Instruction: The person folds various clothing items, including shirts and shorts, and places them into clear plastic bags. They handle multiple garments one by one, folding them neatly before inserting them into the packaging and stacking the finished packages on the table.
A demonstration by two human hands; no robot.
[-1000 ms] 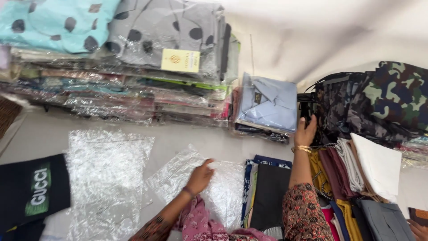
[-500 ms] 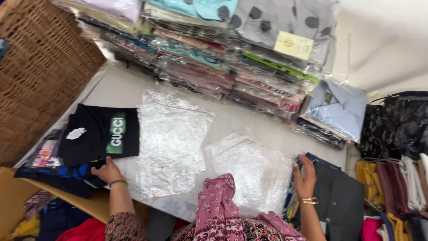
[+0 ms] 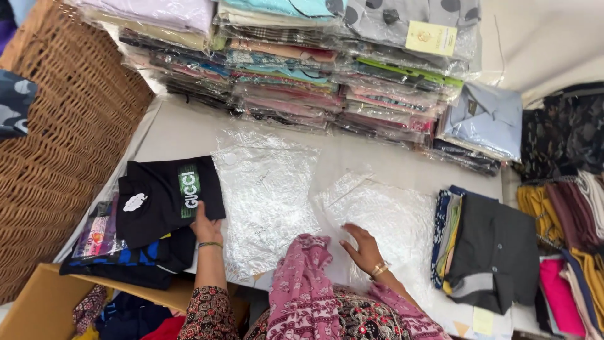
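A white table [image 3: 390,165] filled the middle of the frame, with a brown wicker basket [image 3: 60,157] at the left edge and a long stack of shirts in clear bags [image 3: 314,69] across the top. At the right lay a pile of folded dark garments [image 3: 491,252]. Two empty clear plastic bags lay flat in the centre, the larger bag [image 3: 267,195] left of the smaller bag [image 3: 384,217]. At lower left sat a folded black T-shirt [image 3: 165,198] with a green and white stripe, resting on other folded clothes. The person's left hand [image 3: 205,230] touched that shirt's lower right edge, fingers laid on the cloth; whether it gripped was unclear. The right hand [image 3: 363,249] lay open, fingers spread flat on the smaller bag, holding nothing. Judging from this, the black shirt was folded but not yet in a bag, both bags waiting unfilled
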